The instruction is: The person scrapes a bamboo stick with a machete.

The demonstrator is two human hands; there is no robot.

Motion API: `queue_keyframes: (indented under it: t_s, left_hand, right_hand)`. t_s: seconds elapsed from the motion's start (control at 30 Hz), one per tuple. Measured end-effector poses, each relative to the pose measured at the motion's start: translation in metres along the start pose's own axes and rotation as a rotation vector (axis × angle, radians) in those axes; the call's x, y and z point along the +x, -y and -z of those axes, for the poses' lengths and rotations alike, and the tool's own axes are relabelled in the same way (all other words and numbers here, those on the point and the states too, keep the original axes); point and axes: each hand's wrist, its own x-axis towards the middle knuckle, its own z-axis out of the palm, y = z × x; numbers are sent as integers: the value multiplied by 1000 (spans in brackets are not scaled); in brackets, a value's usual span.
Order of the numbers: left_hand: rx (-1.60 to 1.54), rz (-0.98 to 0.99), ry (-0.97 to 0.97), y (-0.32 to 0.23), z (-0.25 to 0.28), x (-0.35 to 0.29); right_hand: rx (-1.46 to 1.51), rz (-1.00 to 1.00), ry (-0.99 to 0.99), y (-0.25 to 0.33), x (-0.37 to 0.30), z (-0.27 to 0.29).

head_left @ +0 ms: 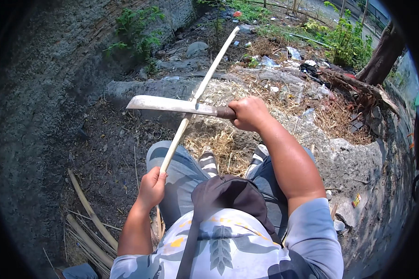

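Observation:
My left hand [152, 187] is closed around the lower end of a long, pale, peeled wooden stick [215, 61]. The stick slants up and away to the right, over my left knee. In my right hand [249, 114] is the dark wrapped handle of a machete [160, 103]. Its broad blade points left and lies across the middle of the stick, covering a short part of it. Blade and stick appear to touch there. My fingers hide most of the handle and the near end of the stick.
Several long pale strips [92, 211] lie on the ground at my left. Wood shavings [226, 144] cover the ground around my sandalled feet. A rough wall [46, 93] runs along the left. Litter and a tree trunk [381, 60] are at the far right. A dark bag [233, 197] rests on my lap.

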Motion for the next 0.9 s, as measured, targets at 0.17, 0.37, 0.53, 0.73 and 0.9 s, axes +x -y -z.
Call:
queue_keyframes:
  t_s: [0.17,0.37,0.53,0.73,0.9]
  left_hand:
    - [8,-57,-19,-11,0,6]
    - [168,9,-9,-12,16,-13]
    - [84,31,-26,20,9,-19]
    - [-81,128,10,0,7,-6]
    - [-99,95,44,19,26,-28]
  right_hand:
    - [-43,270,-34,25,3,-2]
    - [75,-84,10,-43,-2,3]
    - [-19,-64,34,-12,-4,15]
    - [-37,208,40,19,1,3]
    - [-35,67,-40,-28,7,-2]
